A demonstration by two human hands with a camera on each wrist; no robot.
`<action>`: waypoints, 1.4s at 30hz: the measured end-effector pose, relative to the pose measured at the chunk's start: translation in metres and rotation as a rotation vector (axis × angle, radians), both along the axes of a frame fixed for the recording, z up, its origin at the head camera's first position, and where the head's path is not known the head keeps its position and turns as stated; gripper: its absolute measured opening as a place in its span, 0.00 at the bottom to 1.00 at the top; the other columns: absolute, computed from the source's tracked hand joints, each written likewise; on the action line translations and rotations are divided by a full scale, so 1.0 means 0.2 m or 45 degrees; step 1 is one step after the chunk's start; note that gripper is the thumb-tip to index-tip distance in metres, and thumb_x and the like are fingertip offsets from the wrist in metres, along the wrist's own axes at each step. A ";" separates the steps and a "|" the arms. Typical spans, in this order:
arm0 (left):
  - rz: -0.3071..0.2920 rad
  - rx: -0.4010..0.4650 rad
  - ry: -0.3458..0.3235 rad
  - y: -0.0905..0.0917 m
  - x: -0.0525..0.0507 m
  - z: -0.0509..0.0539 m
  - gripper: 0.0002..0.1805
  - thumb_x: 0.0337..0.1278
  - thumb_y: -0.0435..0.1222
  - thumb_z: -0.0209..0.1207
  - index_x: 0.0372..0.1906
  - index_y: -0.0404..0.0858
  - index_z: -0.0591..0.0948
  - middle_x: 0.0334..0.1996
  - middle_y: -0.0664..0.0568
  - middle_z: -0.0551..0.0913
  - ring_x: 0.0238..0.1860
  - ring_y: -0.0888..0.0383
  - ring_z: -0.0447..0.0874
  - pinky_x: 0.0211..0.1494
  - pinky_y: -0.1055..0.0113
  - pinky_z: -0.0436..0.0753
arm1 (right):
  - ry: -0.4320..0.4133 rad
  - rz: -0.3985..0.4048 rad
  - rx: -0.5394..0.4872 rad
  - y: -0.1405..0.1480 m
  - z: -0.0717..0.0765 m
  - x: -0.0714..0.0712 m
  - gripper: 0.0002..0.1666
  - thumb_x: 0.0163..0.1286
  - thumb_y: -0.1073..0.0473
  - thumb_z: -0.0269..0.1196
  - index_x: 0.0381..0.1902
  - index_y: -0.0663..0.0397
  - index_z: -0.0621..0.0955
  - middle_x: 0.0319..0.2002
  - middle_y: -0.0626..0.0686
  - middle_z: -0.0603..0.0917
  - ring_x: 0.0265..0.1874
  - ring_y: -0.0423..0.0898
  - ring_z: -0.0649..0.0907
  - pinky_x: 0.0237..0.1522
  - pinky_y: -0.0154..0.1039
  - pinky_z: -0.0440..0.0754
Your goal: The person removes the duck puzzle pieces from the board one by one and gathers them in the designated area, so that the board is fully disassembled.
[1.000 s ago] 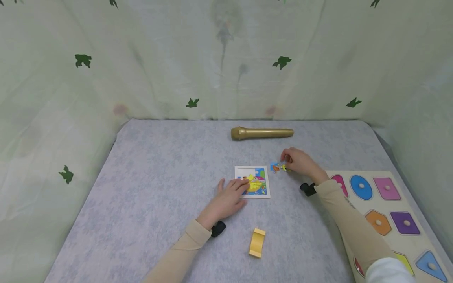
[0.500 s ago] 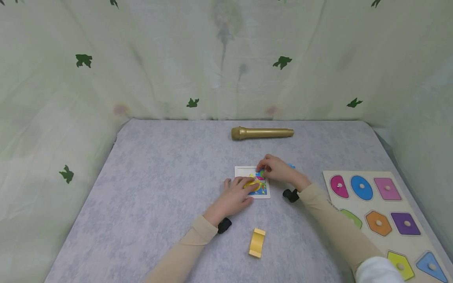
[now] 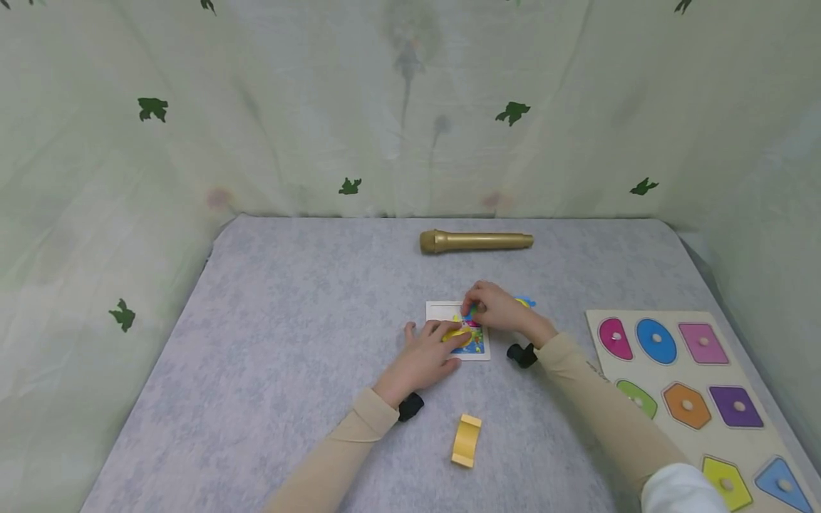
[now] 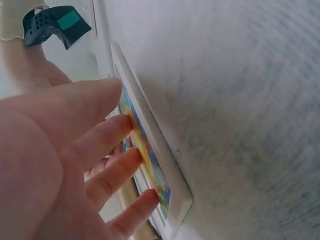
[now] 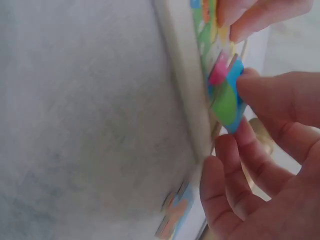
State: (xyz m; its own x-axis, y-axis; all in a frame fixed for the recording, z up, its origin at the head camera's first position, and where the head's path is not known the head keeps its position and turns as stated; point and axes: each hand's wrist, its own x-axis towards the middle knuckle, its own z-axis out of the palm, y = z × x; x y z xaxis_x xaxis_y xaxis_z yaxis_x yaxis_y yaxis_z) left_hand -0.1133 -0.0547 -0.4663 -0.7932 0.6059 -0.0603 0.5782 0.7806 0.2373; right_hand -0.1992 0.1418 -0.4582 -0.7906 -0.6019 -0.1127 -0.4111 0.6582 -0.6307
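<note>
A small jigsaw puzzle in a white frame [image 3: 439, 306] lies mid-table, its picture yellow, blue and green. My left hand [image 3: 422, 358] rests on its lower left with fairly straight, spread fingers; in the left wrist view the fingertips [image 4: 131, 156] touch the picture. At the frame's upper right, my right hand [image 3: 499, 308] pinches a blue and green puzzle piece [image 5: 226, 102] between thumb and fingers. That piece is tilted up from the board in the right wrist view. Loose puzzle pieces [image 3: 526, 302], partly hidden by the right hand, lie just right of the frame.
A gold microphone [image 3: 476, 241] lies near the table's back edge. Closer to me is a yellow curved block [image 3: 466, 442]. A pegged shape board [image 3: 654, 376] lies at the right, partly under my right forearm. Curtains hang behind and beside the table.
My right hand has moved left from the loose pieces to the puzzle's upper right, bringing a piece with it. My left hand has shifted slightly right on the puzzle.
</note>
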 end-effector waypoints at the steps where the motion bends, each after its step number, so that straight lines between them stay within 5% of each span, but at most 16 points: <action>1: 0.001 -0.002 -0.001 0.00 0.00 0.00 0.24 0.68 0.46 0.54 0.68 0.52 0.71 0.66 0.54 0.66 0.63 0.51 0.62 0.58 0.36 0.56 | 0.008 0.009 -0.009 0.00 0.00 0.00 0.10 0.57 0.74 0.60 0.30 0.54 0.80 0.37 0.53 0.75 0.35 0.49 0.71 0.40 0.43 0.70; 8: -0.004 -0.014 0.017 0.01 0.00 0.00 0.26 0.68 0.47 0.55 0.69 0.51 0.70 0.67 0.55 0.65 0.64 0.51 0.61 0.59 0.37 0.57 | -0.003 -0.073 -0.118 0.03 -0.01 -0.01 0.14 0.60 0.76 0.58 0.40 0.55 0.77 0.37 0.52 0.78 0.37 0.49 0.76 0.43 0.45 0.74; 14: -0.014 -0.011 0.022 0.01 0.01 0.01 0.26 0.68 0.45 0.54 0.69 0.49 0.69 0.69 0.56 0.64 0.66 0.49 0.60 0.57 0.38 0.59 | -0.017 -0.145 -0.212 0.10 -0.01 -0.03 0.09 0.64 0.73 0.60 0.40 0.57 0.79 0.34 0.53 0.80 0.33 0.48 0.77 0.36 0.41 0.76; 24: -0.016 0.047 0.009 0.00 0.01 -0.01 0.27 0.66 0.45 0.56 0.69 0.48 0.69 0.67 0.56 0.66 0.66 0.48 0.60 0.56 0.37 0.58 | -0.094 -0.291 -0.331 0.44 0.05 -0.07 0.09 0.67 0.70 0.58 0.45 0.67 0.79 0.39 0.61 0.79 0.35 0.50 0.75 0.33 0.38 0.73; 32: -0.017 0.035 -0.013 0.01 0.01 -0.01 0.26 0.68 0.45 0.54 0.69 0.48 0.70 0.68 0.56 0.65 0.66 0.48 0.59 0.57 0.38 0.56 | -0.138 -0.384 -0.144 0.66 0.07 -0.06 0.08 0.66 0.72 0.56 0.43 0.70 0.78 0.36 0.60 0.77 0.33 0.50 0.75 0.32 0.39 0.75; 42: -0.004 0.046 -0.021 0.00 0.01 -0.01 0.26 0.68 0.45 0.55 0.69 0.49 0.69 0.67 0.57 0.66 0.66 0.49 0.58 0.57 0.39 0.56 | -0.099 -0.381 0.083 0.63 0.02 -0.07 0.07 0.64 0.72 0.57 0.39 0.63 0.79 0.35 0.58 0.78 0.36 0.54 0.75 0.37 0.46 0.74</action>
State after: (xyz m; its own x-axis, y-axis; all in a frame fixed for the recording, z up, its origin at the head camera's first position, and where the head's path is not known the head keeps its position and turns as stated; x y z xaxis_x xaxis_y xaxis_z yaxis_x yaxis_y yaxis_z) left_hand -0.1112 -0.0538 -0.4679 -0.7905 0.6103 -0.0513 0.5764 0.7696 0.2745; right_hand -0.2136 0.2679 -0.4536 -0.9189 -0.3335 -0.2107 -0.1453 0.7827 -0.6052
